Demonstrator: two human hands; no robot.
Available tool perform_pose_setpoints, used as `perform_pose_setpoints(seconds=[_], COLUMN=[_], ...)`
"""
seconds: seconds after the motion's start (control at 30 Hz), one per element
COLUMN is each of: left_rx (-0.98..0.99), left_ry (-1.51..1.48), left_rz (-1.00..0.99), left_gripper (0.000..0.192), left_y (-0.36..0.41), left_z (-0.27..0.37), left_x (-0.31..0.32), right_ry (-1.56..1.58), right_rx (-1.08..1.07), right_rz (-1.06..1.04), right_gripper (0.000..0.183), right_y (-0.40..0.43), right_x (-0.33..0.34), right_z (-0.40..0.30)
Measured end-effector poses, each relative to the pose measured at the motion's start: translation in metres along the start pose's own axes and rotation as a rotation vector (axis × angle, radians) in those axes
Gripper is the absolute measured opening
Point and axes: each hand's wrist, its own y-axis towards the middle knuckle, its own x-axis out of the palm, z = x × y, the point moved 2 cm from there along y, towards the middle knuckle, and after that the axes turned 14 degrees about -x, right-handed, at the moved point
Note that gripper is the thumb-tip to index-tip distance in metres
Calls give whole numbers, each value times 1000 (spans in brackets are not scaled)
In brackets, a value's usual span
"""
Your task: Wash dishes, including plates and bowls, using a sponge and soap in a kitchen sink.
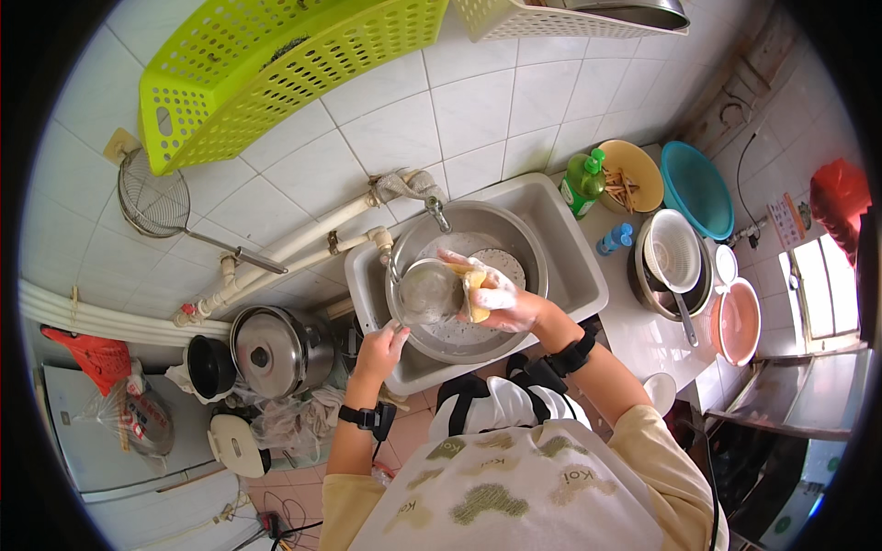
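Note:
My left hand (380,351) grips the near left edge of a round, soapy metal vessel (428,293), which may be a ladle or a bowl. Suds cover my right hand (506,299), and its fingers are closed on a yellow sponge (477,296) against the right side of that vessel. Both hands are over a large metal basin (534,255) standing in the grey sink (582,265). A round white item (499,265) with dark specks lies in the basin. One metal faucet (438,215) points into the basin; a second tap (393,265) is at its left rim.
Right of the sink are a green soap bottle (581,186), a blue bottle (614,240), a yellow bowl (644,175), a teal basin (699,189) and a white strainer (672,251). A lidded pot (272,355) stands left. A wire skimmer (153,200) and green basket (296,82) hang on the wall.

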Motion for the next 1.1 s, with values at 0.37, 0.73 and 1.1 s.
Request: perform_pose_setpoints(seconds=[0.37, 0.73, 1.1], left_rx=[69, 175, 236], left_ry=[130, 182, 317], left_rz=[-11, 101, 109], left_gripper=[24, 22, 21], left_y=[-2, -4, -8], left_z=[16, 17, 1], left_x=[-2, 3, -11], right_ry=[-431, -345, -26], right_rx=[-199, -173, 70], right_rz=[61, 545, 315], right_gripper=[68, 20, 28], right_y=[1, 9, -6], right_x=[-8, -26, -22], right_z=[5, 33, 31])
